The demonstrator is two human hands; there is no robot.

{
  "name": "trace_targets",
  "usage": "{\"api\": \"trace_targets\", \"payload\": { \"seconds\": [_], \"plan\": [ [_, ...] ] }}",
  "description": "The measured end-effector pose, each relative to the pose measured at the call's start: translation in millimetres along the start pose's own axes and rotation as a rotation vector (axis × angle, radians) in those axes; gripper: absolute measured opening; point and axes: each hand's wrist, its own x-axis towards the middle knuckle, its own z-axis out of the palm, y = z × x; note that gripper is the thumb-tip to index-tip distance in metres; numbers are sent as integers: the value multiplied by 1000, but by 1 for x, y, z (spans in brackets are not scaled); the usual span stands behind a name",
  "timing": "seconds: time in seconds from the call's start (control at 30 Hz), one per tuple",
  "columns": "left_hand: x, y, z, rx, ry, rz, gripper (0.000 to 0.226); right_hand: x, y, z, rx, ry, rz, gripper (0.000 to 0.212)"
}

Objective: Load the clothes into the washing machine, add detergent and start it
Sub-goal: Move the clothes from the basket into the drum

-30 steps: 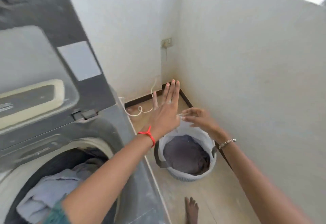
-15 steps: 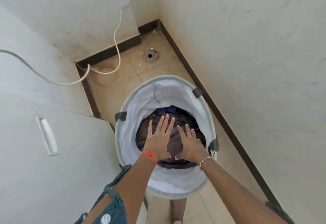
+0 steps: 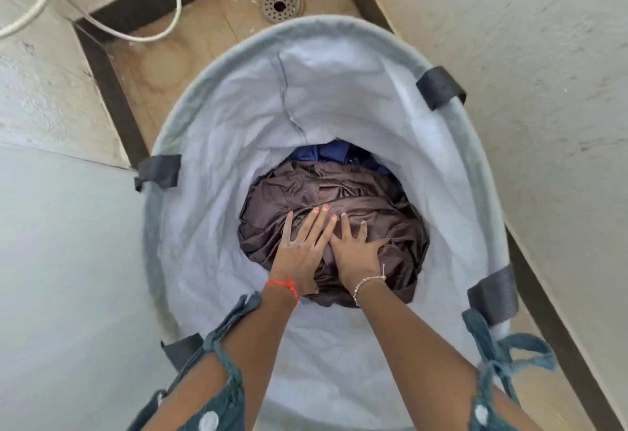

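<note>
Both hands down inside white laundry basket (image 3: 238,118); left hand (image 3: 299,254) w/ red wrist thread, fingers spread flat on brown garment (image 3: 356,199); right hand (image 3: 356,257) w/ bead bracelet just beside it, also splayed, pressing cloth, nothing gripped; blue garment (image 3: 326,153) at far side under brown; floor drain (image 3: 280,6) beyond basket.

Floor (image 3: 210,28) was tan tile, edged by dark skirting (image 3: 112,97) along walls. Round metal drain (image 3: 281,5) sat in floor near far corner. White cable (image 3: 171,21) looped down onto tile left of drain. Pale fabric laundry basket (image 3: 217,145) with dark strap loops stood on floor just in front of drain, close beside right wall's skirting.
</note>
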Motion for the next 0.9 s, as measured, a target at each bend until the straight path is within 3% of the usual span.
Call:
{"api": "trace_targets", "payload": {
  "seconds": [0.17,0.3,0.4,0.53,0.63,0.7,0.83,0.9],
  "plan": [
    [4,-6,6,7,50,-63,107,8,0,-2,-45,226,-133,40],
    [-6,-11,-3,24,99,-43,113,-15,3,-13,-34,302,-199,41],
    [-25,-13,-25,-41,107,-75,115,-50,-4,-29,-9,397,-151,43],
    [-68,-12,-82,-24,181,-77,120,-113,-14,-74,-18,470,-71,36],
    [-107,-10,-136,-92,218,-51,132,-171,-16,-114,90,526,-59,46],
    [-135,-13,-170,-115,270,11,128,-215,-19,-140,133,579,-57,46],
    [-205,-19,-259,-148,367,177,110,-313,-31,-201,145,827,-99,33],
    [-244,-25,-304,-270,348,239,107,-364,-44,-234,162,1004,-94,48]
  ]
}}
